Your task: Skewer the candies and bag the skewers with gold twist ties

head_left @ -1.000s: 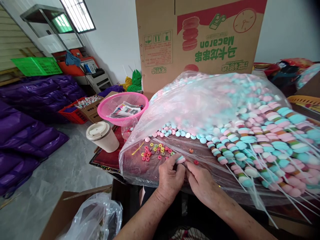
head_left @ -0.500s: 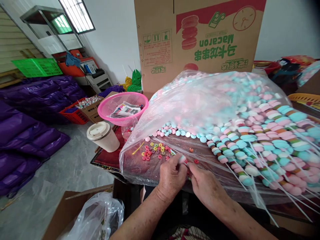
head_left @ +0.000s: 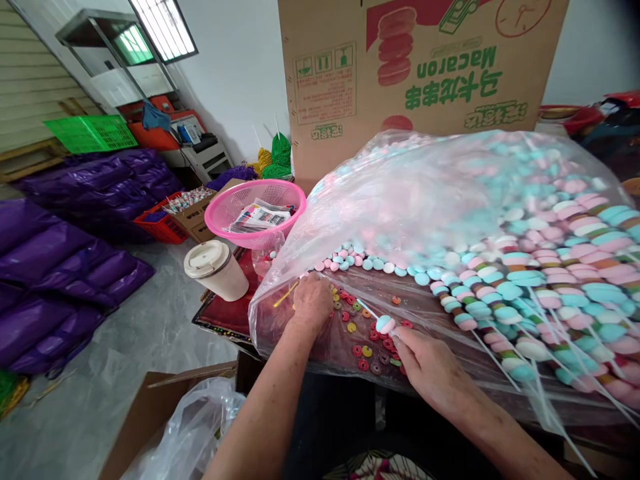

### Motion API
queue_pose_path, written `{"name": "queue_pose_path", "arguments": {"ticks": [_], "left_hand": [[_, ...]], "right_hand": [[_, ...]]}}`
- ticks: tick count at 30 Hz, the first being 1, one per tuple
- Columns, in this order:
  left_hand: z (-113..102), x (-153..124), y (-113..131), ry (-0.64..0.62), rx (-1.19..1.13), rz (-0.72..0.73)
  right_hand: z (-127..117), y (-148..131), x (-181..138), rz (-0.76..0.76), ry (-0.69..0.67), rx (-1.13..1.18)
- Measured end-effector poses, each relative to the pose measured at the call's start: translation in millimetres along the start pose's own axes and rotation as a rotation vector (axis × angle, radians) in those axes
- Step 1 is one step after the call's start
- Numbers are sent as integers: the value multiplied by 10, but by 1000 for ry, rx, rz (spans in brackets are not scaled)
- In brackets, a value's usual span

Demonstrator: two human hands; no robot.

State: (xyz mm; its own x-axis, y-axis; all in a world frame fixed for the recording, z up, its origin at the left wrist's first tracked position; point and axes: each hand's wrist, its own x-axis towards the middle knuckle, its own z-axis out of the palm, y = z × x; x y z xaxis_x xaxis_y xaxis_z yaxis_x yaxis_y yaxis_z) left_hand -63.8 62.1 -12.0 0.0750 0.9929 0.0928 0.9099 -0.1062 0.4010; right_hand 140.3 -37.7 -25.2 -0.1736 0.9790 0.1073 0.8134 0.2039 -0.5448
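right hand (head_left: 430,363) pinching skewer (head_left: 386,325)

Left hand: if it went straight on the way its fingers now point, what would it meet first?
Probably the loose pink and blue discs just beyond the left hand, which rests among the small coloured rings. Past them lies the heaped plastic bag. Depth is uncertain.

A white wall (head_left: 240,73) is closing off the far side, with a barred window (head_left: 165,27) letting daylight in at the upper left. Below the window a metal shelf unit (head_left: 100,60) is standing against grey slatted panelling (head_left: 30,80). A green crate (head_left: 90,132) is resting near it. Purple bags (head_left: 65,247) are lying piled along the left, over a grey polished floor (head_left: 125,347) that is catching pale reflections. A tall cardboard box (head_left: 420,67) is rising at the far centre.
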Motion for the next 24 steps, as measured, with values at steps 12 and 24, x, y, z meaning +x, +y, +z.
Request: {"name": "queue_pose_path", "arguments": {"ticks": [12,24], "left_hand": [[49,-352,131,-204,-1310,-404],[42,-407,165,-228,-1516,-421]], "right_hand": [[24,-135,23,22,-53,-152],[-48,-201,-48,-3,-97,-208]]}}
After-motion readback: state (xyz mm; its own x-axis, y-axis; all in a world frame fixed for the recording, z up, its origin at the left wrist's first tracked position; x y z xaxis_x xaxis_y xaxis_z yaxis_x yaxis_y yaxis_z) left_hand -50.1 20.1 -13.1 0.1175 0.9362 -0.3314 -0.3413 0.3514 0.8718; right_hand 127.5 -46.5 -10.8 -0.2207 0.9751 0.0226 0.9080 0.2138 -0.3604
